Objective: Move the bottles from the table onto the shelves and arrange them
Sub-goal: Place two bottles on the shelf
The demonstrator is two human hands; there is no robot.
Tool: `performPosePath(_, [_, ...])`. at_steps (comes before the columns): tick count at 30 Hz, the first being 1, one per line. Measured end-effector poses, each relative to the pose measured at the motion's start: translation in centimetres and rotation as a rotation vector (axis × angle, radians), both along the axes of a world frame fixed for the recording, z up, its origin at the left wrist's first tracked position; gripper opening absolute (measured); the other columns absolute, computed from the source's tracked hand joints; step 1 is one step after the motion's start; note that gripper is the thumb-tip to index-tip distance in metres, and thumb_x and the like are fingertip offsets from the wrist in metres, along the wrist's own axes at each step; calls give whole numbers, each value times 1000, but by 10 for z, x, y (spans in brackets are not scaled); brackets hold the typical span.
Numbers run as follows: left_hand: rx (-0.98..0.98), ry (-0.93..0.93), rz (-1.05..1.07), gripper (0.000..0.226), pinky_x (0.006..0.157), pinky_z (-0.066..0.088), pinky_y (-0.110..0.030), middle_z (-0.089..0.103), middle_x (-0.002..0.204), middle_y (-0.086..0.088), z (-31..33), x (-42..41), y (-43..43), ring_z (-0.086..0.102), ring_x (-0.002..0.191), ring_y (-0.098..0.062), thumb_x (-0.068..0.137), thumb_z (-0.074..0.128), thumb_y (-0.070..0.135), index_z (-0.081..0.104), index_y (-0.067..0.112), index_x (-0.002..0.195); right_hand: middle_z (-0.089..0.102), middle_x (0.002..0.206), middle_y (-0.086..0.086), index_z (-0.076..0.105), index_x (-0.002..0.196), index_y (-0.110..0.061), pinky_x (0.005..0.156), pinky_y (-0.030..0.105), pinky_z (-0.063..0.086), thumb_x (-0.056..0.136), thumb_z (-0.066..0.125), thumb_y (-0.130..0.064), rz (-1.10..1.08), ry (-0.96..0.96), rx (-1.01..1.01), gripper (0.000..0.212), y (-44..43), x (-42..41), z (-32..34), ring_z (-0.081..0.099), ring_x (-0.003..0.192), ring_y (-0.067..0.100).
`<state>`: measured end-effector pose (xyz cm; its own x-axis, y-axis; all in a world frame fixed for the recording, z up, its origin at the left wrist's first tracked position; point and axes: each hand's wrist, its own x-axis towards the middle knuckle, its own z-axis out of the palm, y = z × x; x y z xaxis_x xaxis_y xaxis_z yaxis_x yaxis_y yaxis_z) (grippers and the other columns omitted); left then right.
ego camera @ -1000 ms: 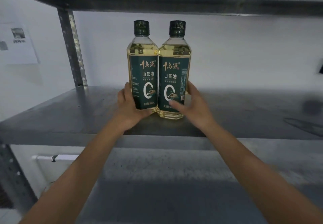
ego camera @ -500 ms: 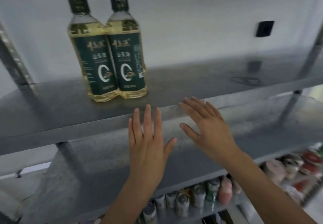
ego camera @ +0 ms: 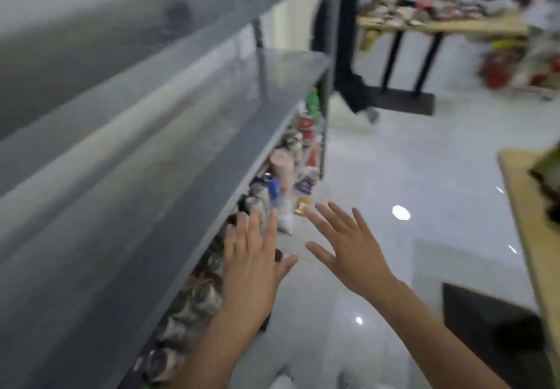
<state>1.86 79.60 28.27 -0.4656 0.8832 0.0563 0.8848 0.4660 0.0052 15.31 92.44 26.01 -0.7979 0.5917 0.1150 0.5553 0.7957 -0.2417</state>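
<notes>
Head view had swung right, off the two green-labelled oil bottles. Half a second earlier they stood upright and touching on the grey metal shelf (ego camera: 169, 206); now they were out of frame. Left hand (ego camera: 251, 270) and right hand (ego camera: 354, 255) were both empty, fingers straight and spread, above the white floor (ego camera: 424, 176). Probably turning to the pale wooden table (ego camera: 521, 200) for more. Heavy blur.

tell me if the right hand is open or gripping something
Open: the bare right hand has its fingers spread straight, over the glossy white floor, and holds nothing.
</notes>
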Motion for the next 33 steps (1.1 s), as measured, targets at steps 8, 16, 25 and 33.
performPosePath(8, [-161, -72, -613, 77, 105, 36, -51, 50, 138, -21, -53, 77, 56, 50, 125, -38, 83, 25, 63, 36, 16, 143, 32, 152, -6, 33, 144, -31, 113, 41, 9, 88, -2, -67, -705, -107, -219, 76, -61, 143, -49, 27, 142, 17])
performPosePath(16, [-287, -71, -1079, 74, 98, 42, -51, 53, 135, -19, -61, 189, 54, 54, 122, -36, 86, 21, 62, 37, 15, 141, 13, 158, -8, 19, 149, -32, 118, 36, 12, 96, 34, -51, -1301, -22, -353, 57, -178, 269, -64, 11, 145, 11])
performPosePath(25, [-354, -118, -1340, 82, 118, 1, -39, -5, 160, -10, -57, 330, 12, -1, 147, -27, 92, 29, 63, -18, 26, 148, 25, 155, -3, 28, 147, -25, 113, 31, 20, 93, 51, -38, -1689, 342, -434, 60, -299, 374, -80, 22, 142, 14])
performPosePath(33, [-494, -821, -1151, 91, 115, 26, -40, 23, 155, -3, -61, 462, 0, 24, 141, -19, 82, 72, 27, 12, 23, 151, 22, 155, -6, 17, 149, -28, 111, 37, 28, 88, 62, -33, -1771, 688, -504, 76, -305, 454, -75, 21, 142, 16])
